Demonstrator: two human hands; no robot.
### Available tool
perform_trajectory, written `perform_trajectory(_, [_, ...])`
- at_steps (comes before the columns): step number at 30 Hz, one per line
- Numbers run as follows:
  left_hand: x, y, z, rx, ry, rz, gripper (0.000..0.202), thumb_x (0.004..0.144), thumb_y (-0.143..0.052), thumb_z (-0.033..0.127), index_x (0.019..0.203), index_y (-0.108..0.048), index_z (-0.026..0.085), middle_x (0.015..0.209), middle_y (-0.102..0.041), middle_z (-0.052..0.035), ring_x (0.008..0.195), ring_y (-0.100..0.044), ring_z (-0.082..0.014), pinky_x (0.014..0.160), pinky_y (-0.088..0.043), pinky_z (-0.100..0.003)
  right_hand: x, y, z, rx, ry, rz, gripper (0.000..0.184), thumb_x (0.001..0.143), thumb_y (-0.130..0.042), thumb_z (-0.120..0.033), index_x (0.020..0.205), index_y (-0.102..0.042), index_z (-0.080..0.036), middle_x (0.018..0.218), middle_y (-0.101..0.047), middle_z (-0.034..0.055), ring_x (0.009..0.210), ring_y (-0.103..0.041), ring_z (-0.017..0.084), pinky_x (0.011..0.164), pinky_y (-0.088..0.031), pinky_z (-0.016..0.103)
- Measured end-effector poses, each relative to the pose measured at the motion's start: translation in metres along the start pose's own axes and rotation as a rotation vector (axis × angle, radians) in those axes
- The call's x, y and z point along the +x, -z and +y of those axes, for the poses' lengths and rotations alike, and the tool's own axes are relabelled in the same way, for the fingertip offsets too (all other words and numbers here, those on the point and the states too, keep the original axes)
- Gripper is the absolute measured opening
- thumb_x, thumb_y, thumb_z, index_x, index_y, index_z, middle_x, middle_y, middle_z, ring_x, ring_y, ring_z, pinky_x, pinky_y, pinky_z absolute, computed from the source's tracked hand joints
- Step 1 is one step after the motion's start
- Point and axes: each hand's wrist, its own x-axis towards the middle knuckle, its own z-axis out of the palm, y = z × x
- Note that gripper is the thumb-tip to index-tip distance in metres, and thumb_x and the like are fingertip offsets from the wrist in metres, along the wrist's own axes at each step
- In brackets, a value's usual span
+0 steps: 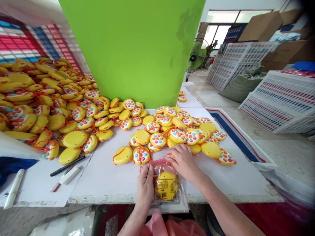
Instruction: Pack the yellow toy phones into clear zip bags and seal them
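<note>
A clear plastic bag (169, 190) lies at the table's near edge with a yellow round toy (166, 183) inside it. My left hand (145, 183) pinches the bag's left side near its mouth. My right hand (183, 161) grips the bag's top right edge, fingers closed on the plastic, just in front of a heap of yellow toys (177, 132) with coloured dots and orange cords.
A much larger pile of the same yellow toys (49, 105) fills the table's left. A black marker (67, 166) and a white pen (66, 178) lie front left. A green panel (133, 49) stands behind. White crates (283, 101) and cardboard boxes (261, 26) are stacked at right.
</note>
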Motion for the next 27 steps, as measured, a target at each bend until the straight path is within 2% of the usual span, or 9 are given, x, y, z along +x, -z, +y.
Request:
perform_trajectory(2, [0.000,-0.002,0.003,0.007,-0.006,0.006,0.037,0.075,-0.069,0.052,0.078,-0.063,0.016,0.071,-0.059,0.0025,0.062,-0.049,-0.0094,0.060,-0.044,-0.019,0.002,0.002,0.001,0.004,0.021,-0.016,0.010,0.087,-0.066,-0.030,0.093,-0.067,-0.022,0.098,-0.063,0.0043,0.097,-0.049,0.023,0.084,-0.034,0.039])
perform_trajectory(6, [-0.003,-0.006,0.010,-0.005,0.022,0.005,0.042,0.070,-0.072,0.055,0.079,-0.066,0.015,0.072,-0.062,0.0006,0.063,-0.051,-0.0107,0.059,-0.044,-0.020,0.006,0.005,0.001,-0.004,0.080,-0.085,0.008,0.087,-0.066,-0.024,0.080,-0.067,-0.021,0.086,-0.063,0.0027,0.092,-0.050,0.022,0.083,-0.035,0.039])
perform_trajectory(12, [-0.003,-0.006,0.012,-0.054,0.032,0.014,0.040,0.070,-0.073,0.054,0.075,-0.064,0.015,0.063,-0.059,0.0028,0.055,-0.048,-0.0089,0.053,-0.042,-0.019,0.005,0.014,0.002,0.062,0.196,-0.035,0.009,0.088,-0.065,-0.020,0.083,-0.071,-0.023,0.087,-0.062,0.0035,0.091,-0.050,0.021,0.082,-0.038,0.037])
perform_trajectory(15, [-0.003,-0.006,0.012,-0.057,0.047,-0.022,0.036,0.074,-0.071,0.051,0.080,-0.066,0.016,0.066,-0.062,0.0012,0.057,-0.052,-0.0103,0.054,-0.043,-0.020,0.003,0.018,-0.002,0.129,0.302,-0.137,0.012,0.090,-0.061,-0.019,0.086,-0.072,-0.023,0.086,-0.063,0.0036,0.089,-0.052,0.020,0.077,-0.042,0.032])
perform_trajectory(17, [-0.003,-0.007,0.015,-0.016,0.042,-0.048,0.036,0.075,-0.070,0.049,0.088,-0.070,0.015,0.074,-0.067,-0.0018,0.066,-0.058,-0.0134,0.061,-0.047,-0.022,0.004,0.018,-0.007,0.177,0.354,-0.231,0.013,0.090,-0.060,-0.018,0.084,-0.070,-0.021,0.083,-0.064,0.0023,0.084,-0.056,0.018,0.074,-0.043,0.029])
perform_trajectory(20, [-0.003,-0.007,0.018,0.028,0.003,-0.083,0.040,0.078,-0.069,0.048,0.102,-0.071,0.016,0.093,-0.072,-0.0061,0.085,-0.063,-0.0178,0.077,-0.050,-0.026,0.006,0.017,-0.013,0.228,0.329,-0.278,0.012,0.088,-0.060,-0.013,0.080,-0.067,-0.020,0.081,-0.066,0.0003,0.079,-0.059,0.016,0.073,-0.043,0.028])
perform_trajectory(22, [-0.003,-0.007,0.018,0.018,0.008,-0.096,0.042,0.079,-0.068,0.048,0.107,-0.071,0.017,0.099,-0.072,-0.0069,0.091,-0.063,-0.0191,0.083,-0.049,-0.028,0.007,0.019,-0.016,0.273,0.305,-0.307,0.014,0.087,-0.059,-0.010,0.082,-0.067,-0.020,0.082,-0.068,-0.0004,0.079,-0.061,0.016,0.072,-0.043,0.027])
perform_trajectory(25, [-0.004,-0.006,0.015,-0.022,0.062,-0.102,0.046,0.078,-0.068,0.050,0.110,-0.069,0.017,0.088,-0.073,-0.0062,0.082,-0.066,-0.0190,0.077,-0.052,-0.030,0.007,0.025,-0.015,0.301,0.305,-0.405,0.025,0.083,-0.053,-0.002,0.083,-0.068,-0.022,0.084,-0.071,-0.0005,0.078,-0.064,0.015,0.070,-0.043,0.025])
perform_trajectory(27, [-0.005,-0.006,0.014,-0.087,0.114,-0.125,0.047,0.078,-0.067,0.050,0.113,-0.067,0.018,0.084,-0.073,-0.0061,0.075,-0.067,-0.0191,0.070,-0.053,-0.031,0.006,0.029,-0.014,0.213,0.262,-0.436,0.029,0.079,-0.051,0.002,0.075,-0.068,-0.021,0.079,-0.071,0.0013,0.073,-0.065,0.016,0.064,-0.042,0.025])
